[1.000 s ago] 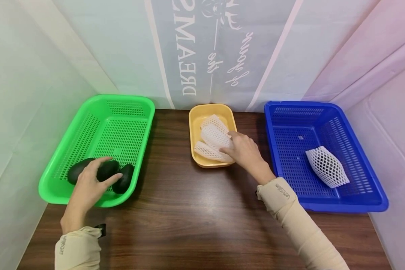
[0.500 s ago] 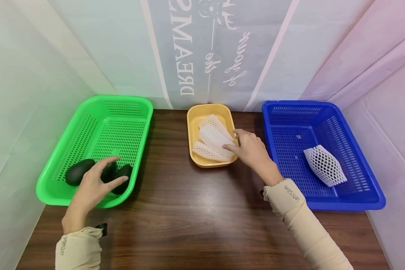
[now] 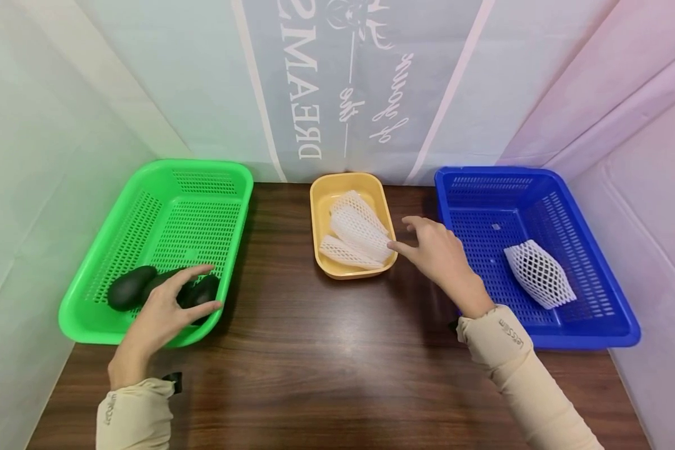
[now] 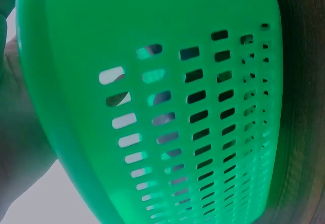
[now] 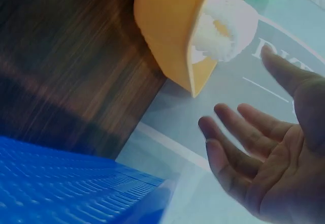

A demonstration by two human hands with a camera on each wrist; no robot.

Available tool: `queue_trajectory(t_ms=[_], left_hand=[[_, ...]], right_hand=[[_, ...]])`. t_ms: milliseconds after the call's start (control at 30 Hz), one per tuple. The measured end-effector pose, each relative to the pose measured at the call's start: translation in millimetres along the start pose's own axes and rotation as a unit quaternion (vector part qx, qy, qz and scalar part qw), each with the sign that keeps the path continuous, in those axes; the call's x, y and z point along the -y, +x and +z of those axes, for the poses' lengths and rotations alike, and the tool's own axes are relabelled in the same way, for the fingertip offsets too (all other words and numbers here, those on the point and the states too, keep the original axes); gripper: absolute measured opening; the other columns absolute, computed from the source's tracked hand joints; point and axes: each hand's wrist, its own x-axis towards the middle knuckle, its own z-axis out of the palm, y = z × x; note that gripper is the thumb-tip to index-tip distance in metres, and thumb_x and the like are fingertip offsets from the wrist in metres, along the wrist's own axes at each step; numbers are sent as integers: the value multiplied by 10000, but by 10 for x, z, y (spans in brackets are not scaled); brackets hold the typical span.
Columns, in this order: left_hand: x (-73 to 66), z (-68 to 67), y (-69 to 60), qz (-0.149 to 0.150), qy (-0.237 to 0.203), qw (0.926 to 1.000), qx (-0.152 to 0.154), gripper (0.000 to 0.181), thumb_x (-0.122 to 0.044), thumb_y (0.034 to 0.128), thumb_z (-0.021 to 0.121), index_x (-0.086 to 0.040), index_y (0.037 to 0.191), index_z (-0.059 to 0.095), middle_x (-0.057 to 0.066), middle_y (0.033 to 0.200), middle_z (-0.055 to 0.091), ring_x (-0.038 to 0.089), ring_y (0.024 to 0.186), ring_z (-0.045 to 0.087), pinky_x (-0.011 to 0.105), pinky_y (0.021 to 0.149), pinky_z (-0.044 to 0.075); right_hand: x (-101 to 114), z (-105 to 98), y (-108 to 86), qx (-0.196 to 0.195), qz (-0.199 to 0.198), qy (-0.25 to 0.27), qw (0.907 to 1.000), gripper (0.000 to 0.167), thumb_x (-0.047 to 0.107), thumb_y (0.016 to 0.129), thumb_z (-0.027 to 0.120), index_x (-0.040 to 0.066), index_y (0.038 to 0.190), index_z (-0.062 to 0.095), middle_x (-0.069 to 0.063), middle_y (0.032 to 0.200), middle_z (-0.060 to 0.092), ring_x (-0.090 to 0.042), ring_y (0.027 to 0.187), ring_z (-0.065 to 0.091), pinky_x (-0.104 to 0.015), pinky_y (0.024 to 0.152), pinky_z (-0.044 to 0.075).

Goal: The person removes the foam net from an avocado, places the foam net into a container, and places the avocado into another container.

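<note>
Over the near end of the green basket (image 3: 194, 165), my left hand (image 3: 160, 312) hovers with thumb and fingers spread. Beneath and beside it lie dark avocados (image 3: 130, 289), partly hidden by the fingers. The left wrist view is mostly filled by the basket's slotted wall (image 4: 76, 46); its avocados cannot be made out there. My right hand (image 3: 441, 253) is beside the right rim of the yellow box (image 3: 323, 265), fingers apart and holding nothing. Several white foam net sleeves (image 3: 357, 232) lie in that box. The right wrist view shows the same hand (image 5: 274, 163) with loosely bent fingers.
At the right stands a blue basket (image 3: 484, 172) holding a white foam net (image 3: 540, 275) bulging around something dark. A brown wooden table (image 3: 326, 362) bears all three containers. A printed cloth backdrop (image 3: 191, 75) rises behind them.
My right hand has drawn back rightward from the foam sleeves to outside the yellow box's rim. My left hand has shifted slightly right over the avocados, uncovering more of the left one.
</note>
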Motion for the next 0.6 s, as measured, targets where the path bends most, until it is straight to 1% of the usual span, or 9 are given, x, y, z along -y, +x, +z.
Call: queue_trajectory(t_ms=[133, 267, 400, 500, 600], left_hand=[[-2, 37, 16, 78, 17, 10000, 55, 718, -390, 871, 759, -202, 1490, 446, 170, 1495, 480, 438, 1388, 404, 642, 1017, 398], [-25, 70, 30, 145, 21, 9998, 152, 720, -381, 871, 762, -168, 1485, 451, 175, 1492, 482, 434, 1391, 403, 637, 1025, 399], [-67, 80, 32, 45, -14, 9995, 308, 724, -389, 874, 756, -170, 1490, 444, 182, 1510, 458, 439, 1408, 375, 648, 1041, 381], [-87, 80, 33, -32, -6, 9994, 358, 727, -401, 872, 755, -176, 1490, 444, 180, 1518, 447, 441, 1415, 364, 650, 1047, 375], [-89, 86, 39, -40, 1, 9993, 368, 729, -407, 870, 755, -172, 1489, 447, 179, 1522, 443, 440, 1419, 359, 647, 1054, 372]], right_hand=[[-34, -47, -54, -20, 61, -8, 10000, 616, 453, 870, 736, 52, 1320, 610, -152, 1264, 675, -366, 1072, 658, -563, 792, 528], [-34, -81, -116, 78, 113, 8, 9999, 611, 460, 875, 729, 62, 1324, 610, -151, 1269, 671, -371, 1096, 645, -564, 797, 521], [-22, -98, -189, 125, 115, -36, 9998, 597, 443, 880, 731, 57, 1320, 612, -149, 1260, 675, -380, 1114, 636, -573, 812, 516], [-24, -117, -253, 113, 102, -84, 9998, 599, 444, 881, 731, 54, 1319, 612, -143, 1250, 680, -363, 1076, 645, -558, 796, 522], [-44, -156, -312, 128, 125, -86, 9998, 609, 467, 883, 721, 63, 1325, 612, -147, 1231, 684, -347, 1021, 647, -544, 762, 518]])
